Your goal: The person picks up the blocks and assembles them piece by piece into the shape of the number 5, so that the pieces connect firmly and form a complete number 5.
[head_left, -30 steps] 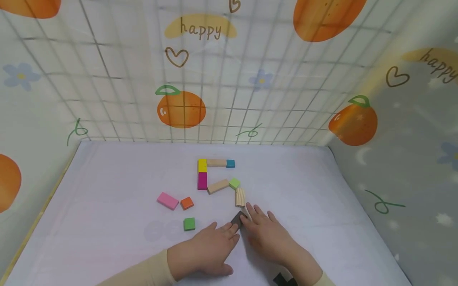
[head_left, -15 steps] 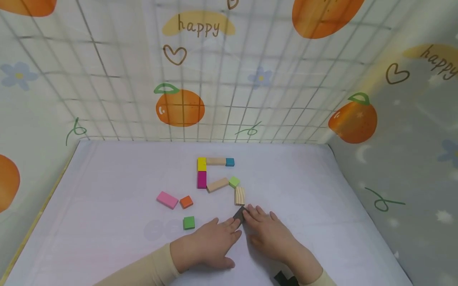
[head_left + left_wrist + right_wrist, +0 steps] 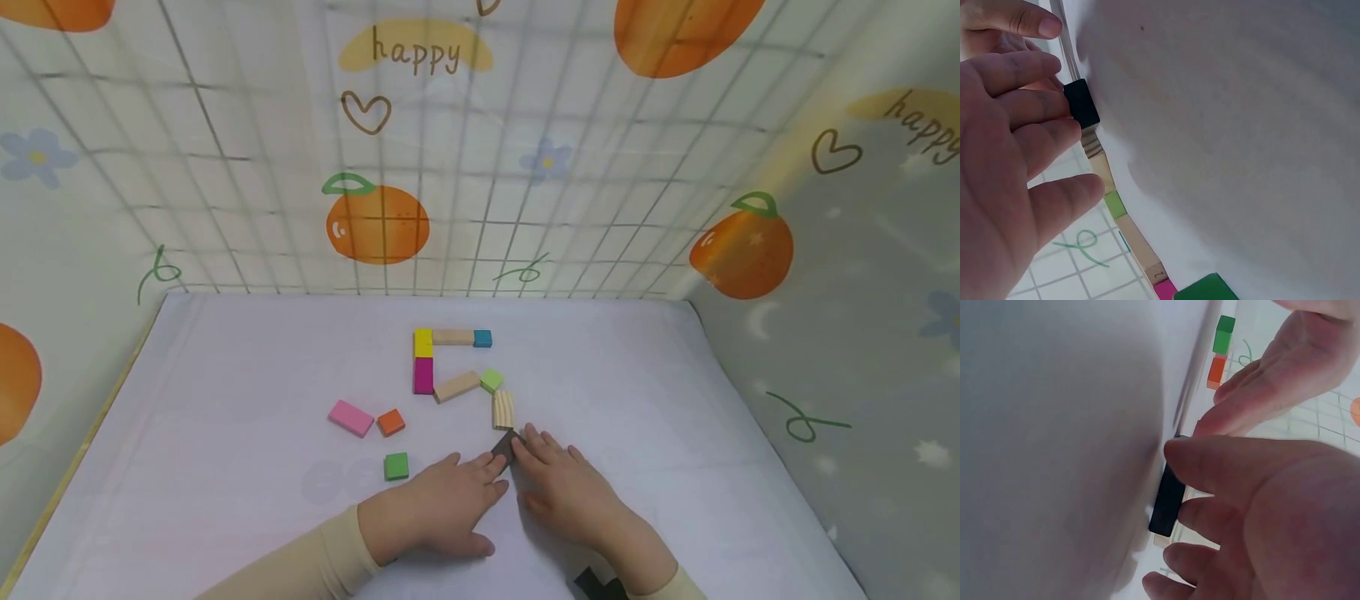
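Observation:
In the head view, a black block (image 3: 505, 448) lies slantwise on the table, its far end at the near end of a striped wooden block (image 3: 503, 410). My left hand (image 3: 453, 508) touches it from the left with extended fingertips, thumb held apart. From the other side, my right hand (image 3: 566, 487) touches it with its fingertips. The left wrist view has the black block (image 3: 1082, 104) against the left fingers (image 3: 1038, 103). In the right wrist view, the black block (image 3: 1168, 503) is partly covered by the right thumb (image 3: 1210, 462). Neither hand curls around it.
A bent row holds blue (image 3: 482, 338), plain wooden (image 3: 453, 337), yellow (image 3: 423, 342), magenta (image 3: 423, 376), another wooden (image 3: 457, 387) and light green (image 3: 491, 381) blocks. Pink (image 3: 351, 418), orange (image 3: 391, 422) and green (image 3: 397, 467) blocks lie loose at left. Patterned cloth walls (image 3: 600, 208) enclose the table.
Both hands have slid the black block slightly away from me and to the right, up to the striped wooden block. The view has tilted a little; the other blocks stay in place.

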The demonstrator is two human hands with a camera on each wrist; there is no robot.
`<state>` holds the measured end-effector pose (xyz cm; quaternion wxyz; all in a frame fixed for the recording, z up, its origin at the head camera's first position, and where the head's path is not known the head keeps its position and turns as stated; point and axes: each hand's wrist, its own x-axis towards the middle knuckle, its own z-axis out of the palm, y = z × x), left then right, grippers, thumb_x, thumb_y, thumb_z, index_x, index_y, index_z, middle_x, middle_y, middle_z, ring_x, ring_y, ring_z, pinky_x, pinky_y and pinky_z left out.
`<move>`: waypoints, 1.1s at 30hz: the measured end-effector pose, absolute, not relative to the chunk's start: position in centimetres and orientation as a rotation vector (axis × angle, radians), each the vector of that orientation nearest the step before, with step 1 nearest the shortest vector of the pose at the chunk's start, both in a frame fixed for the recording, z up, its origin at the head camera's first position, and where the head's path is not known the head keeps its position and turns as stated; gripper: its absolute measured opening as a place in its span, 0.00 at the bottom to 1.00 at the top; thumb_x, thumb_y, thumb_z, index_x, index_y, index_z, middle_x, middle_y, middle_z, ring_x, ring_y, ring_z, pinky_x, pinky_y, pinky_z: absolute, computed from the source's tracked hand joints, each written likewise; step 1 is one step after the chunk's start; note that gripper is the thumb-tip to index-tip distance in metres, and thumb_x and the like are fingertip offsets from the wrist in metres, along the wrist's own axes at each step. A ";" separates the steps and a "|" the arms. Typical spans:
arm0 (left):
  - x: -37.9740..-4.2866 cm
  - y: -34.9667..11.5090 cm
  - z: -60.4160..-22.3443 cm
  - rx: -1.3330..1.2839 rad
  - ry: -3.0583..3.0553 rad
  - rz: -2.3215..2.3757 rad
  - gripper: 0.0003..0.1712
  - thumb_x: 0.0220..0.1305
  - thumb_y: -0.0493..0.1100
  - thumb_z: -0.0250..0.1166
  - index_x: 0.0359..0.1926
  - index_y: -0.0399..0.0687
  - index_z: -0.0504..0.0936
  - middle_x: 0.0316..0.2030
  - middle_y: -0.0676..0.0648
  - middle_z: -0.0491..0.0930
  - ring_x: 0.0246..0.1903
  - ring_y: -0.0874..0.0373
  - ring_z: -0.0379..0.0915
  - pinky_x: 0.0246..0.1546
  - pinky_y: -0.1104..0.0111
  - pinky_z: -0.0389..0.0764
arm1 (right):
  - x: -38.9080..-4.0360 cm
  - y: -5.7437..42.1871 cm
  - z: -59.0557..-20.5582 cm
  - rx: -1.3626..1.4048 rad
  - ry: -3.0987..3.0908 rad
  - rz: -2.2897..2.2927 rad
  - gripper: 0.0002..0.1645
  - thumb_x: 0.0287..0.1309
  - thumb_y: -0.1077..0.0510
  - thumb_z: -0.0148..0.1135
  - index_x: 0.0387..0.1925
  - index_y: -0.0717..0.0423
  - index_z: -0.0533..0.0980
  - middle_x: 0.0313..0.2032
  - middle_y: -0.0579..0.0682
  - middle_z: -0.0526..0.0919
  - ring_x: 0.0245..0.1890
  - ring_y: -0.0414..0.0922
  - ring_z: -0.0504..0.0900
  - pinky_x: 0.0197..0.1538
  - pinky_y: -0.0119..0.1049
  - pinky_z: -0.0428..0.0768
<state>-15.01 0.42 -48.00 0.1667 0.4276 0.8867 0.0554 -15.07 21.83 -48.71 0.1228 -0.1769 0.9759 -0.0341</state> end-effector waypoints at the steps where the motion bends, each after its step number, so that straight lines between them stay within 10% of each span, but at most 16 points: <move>1: -15.1 0.4 -48.0 1.222 2.523 0.156 0.44 0.62 0.69 0.64 0.74 0.58 0.68 0.77 0.51 0.59 0.77 0.57 0.52 0.71 0.48 0.67 | -15.1 21.8 -48.7 -0.518 2.848 -0.101 0.44 0.61 0.45 0.69 0.75 0.48 0.64 0.78 0.52 0.58 0.77 0.56 0.59 0.70 0.68 0.63; 18: -15.2 -2.8 -47.3 1.077 2.549 0.295 0.47 0.62 0.71 0.63 0.77 0.62 0.62 0.80 0.51 0.51 0.79 0.56 0.45 0.74 0.46 0.60 | -14.9 22.2 -47.9 -0.575 2.883 -0.105 0.45 0.63 0.44 0.66 0.77 0.48 0.60 0.79 0.55 0.52 0.78 0.56 0.58 0.70 0.66 0.65; 33: -11.6 -10.0 -47.4 0.814 2.535 0.394 0.47 0.59 0.71 0.66 0.73 0.52 0.70 0.75 0.45 0.63 0.75 0.50 0.58 0.71 0.47 0.66 | -13.4 20.3 -46.5 -0.741 2.847 -0.185 0.39 0.65 0.46 0.66 0.74 0.45 0.65 0.79 0.53 0.55 0.78 0.54 0.57 0.74 0.63 0.60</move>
